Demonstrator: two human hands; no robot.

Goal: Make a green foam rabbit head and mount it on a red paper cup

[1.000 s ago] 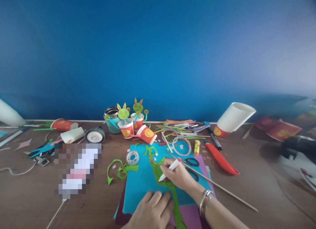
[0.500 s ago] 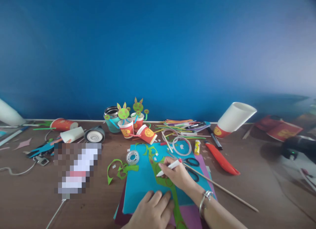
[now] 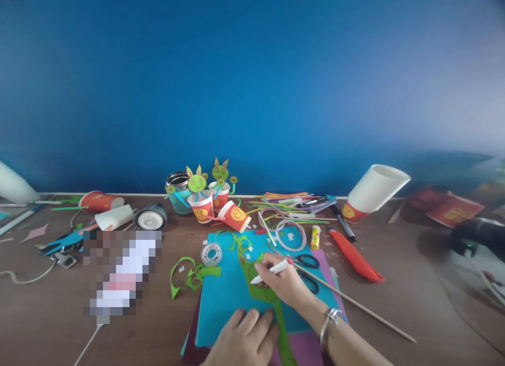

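Observation:
My right hand [image 3: 284,282] pinches a white marker [image 3: 272,270] with a red end. The marker's tip is at the green paper [image 3: 258,292], which bears drawn outlines and has cut edges. Resting on the sheets, my left hand [image 3: 248,337] lies with its fingers beside the green paper's lower strip; it grips nothing. Under both is a stack of coloured paper with a blue sheet [image 3: 216,313] on top. Scissors [image 3: 305,261] with dark handles lie just beyond my right wrist, and a wooden stick [image 3: 371,309] runs past it to the right.
A tape roll [image 3: 211,254], green scraps [image 3: 193,274] and a glue stick [image 3: 315,236] lie around the sheets. Paper cups with green rabbit faces [image 3: 197,183] stand behind. A red pouch-like object [image 3: 357,255] and a tall white cup [image 3: 374,190] are on the right.
The marker's tip has shifted very slightly on the green paper. My left hand stays about where it was; the whole view has moved a little.

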